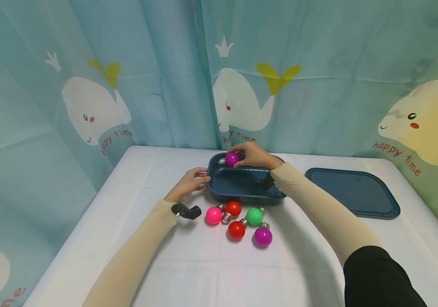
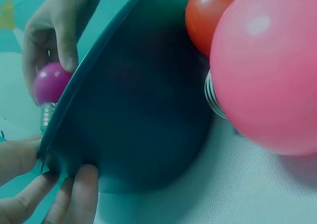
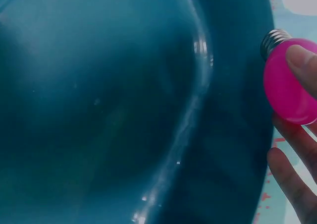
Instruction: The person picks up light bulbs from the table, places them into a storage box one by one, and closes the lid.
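Observation:
A purple light bulb (image 1: 231, 159) with a silver screw base is pinched between the thumb and fingers of my right hand (image 1: 255, 155). It is over the far left part of a dark blue box (image 1: 242, 198), its base pointing left. In the right wrist view the same bulb (image 3: 292, 83) shows beside the box rim. My left hand (image 1: 189, 184) holds the box's left end; in the left wrist view its thumb is at the rim and its fingers (image 2: 85, 189) lie against the outer wall. The part of the box interior behind the right wrist is hidden.
In front of the box lie a pink bulb (image 1: 214, 215), two red bulbs, one of them nearer (image 1: 236, 230), a green bulb (image 1: 255, 216) and another purple bulb (image 1: 263, 236). A dark blue lid (image 1: 351, 192) lies at the right. A whale-print curtain (image 1: 173, 76) hangs behind the white table (image 1: 188, 273).

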Demonstrator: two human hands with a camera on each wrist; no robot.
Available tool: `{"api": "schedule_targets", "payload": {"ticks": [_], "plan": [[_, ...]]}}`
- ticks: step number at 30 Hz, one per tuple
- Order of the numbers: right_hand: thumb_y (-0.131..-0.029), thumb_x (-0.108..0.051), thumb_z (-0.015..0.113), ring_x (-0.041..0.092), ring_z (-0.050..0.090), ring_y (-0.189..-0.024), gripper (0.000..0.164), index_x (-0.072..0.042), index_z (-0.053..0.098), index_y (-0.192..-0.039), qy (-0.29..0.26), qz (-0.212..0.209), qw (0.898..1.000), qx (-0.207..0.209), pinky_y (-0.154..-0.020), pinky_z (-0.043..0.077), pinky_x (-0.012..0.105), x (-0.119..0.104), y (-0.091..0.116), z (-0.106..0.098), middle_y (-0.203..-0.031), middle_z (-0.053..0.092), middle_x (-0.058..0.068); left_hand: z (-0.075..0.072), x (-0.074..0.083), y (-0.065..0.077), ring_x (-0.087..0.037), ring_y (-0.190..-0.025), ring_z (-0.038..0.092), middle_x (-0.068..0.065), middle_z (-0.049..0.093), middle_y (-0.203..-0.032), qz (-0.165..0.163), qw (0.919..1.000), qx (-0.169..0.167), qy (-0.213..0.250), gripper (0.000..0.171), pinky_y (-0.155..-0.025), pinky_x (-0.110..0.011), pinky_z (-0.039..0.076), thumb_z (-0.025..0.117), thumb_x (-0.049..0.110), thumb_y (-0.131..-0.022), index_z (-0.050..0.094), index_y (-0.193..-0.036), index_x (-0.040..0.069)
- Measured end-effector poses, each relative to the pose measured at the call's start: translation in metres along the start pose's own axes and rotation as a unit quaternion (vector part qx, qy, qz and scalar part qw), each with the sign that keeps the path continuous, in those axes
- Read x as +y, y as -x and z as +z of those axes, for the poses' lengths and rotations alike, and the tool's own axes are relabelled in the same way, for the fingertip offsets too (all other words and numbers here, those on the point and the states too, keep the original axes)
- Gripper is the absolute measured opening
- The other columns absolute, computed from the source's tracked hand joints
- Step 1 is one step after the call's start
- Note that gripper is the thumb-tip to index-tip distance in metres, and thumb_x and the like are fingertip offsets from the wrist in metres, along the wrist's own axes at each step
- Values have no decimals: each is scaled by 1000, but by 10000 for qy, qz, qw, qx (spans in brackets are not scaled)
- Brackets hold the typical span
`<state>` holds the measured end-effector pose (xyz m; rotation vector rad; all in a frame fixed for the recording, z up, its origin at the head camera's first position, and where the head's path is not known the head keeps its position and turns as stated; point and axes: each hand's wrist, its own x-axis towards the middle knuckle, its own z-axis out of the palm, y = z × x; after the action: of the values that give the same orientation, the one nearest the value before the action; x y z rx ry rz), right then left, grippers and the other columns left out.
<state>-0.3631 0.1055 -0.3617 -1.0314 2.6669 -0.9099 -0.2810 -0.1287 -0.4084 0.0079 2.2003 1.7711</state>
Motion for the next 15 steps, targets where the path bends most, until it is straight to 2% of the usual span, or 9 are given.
{"api": "schedule_targets", "payload": {"ticks": [7, 15], "plan": [[-73, -9, 79, 28, 64, -102, 48, -5, 64, -119, 77, 78, 9999, -60, -87, 56, 38, 15, -10, 11, -115, 67, 16, -1, -1, 0, -20, -100, 58, -24, 44, -134, 11, 9999, -28, 120, 47, -94, -36, 53, 53, 8, -95, 38, -138, -3], [-74, -9, 79, 27, 64, -101, 47, -3, 64, -118, 46, 86, 9997, -210, -86, 56, 37, 17, -11, 21, -116, 66, 15, -1, 0, 2, -20, -100, 58, -25, 43, -134, 53, 9999, -54, 123, 47, -97, -38, 51, 53, 8, -95, 38, -138, -4]]}}
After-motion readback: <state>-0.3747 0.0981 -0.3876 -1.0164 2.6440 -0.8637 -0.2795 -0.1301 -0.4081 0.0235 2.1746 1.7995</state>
